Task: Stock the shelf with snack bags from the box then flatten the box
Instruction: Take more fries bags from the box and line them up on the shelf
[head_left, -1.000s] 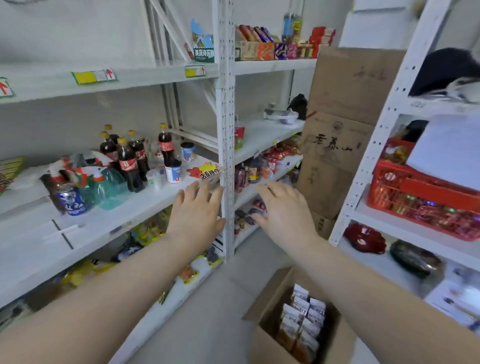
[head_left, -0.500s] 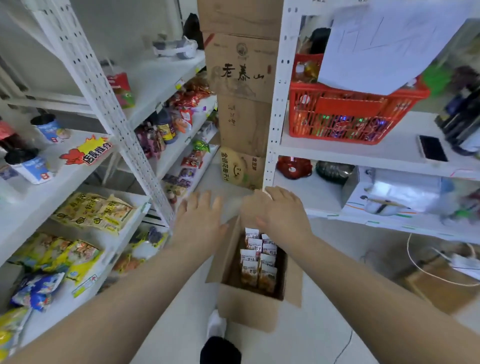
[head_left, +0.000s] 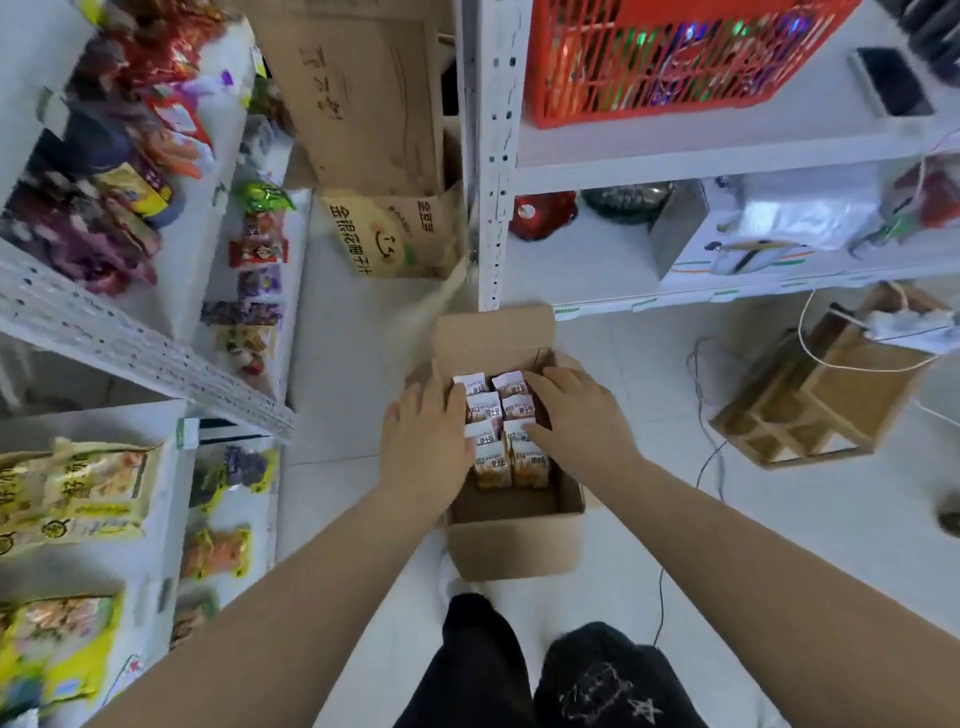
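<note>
An open cardboard box (head_left: 511, 551) stands on the floor in front of my legs. Inside it are two rows of small white and orange snack bags (head_left: 498, 413), standing upright. My left hand (head_left: 426, 441) reaches into the box on the left of the rows, its fingertips hidden beside the bags. My right hand (head_left: 576, 415) lies on the right row with its fingers over the bag tops. Both hands touch the bags, which still sit in the box. The white shelf (head_left: 171, 488) on my left holds yellow and orange snack packs.
Another white shelf unit (head_left: 491, 171) stands right behind the box, with a red basket (head_left: 660, 62) on it. Cardboard boxes (head_left: 395, 234) lean at the aisle's end. A wooden crate (head_left: 815, 410) and cables lie on the floor to the right.
My view has swung from the shelves down to the floor. Both hands have dropped from shelf height into the box and now rest against the snack bags.
</note>
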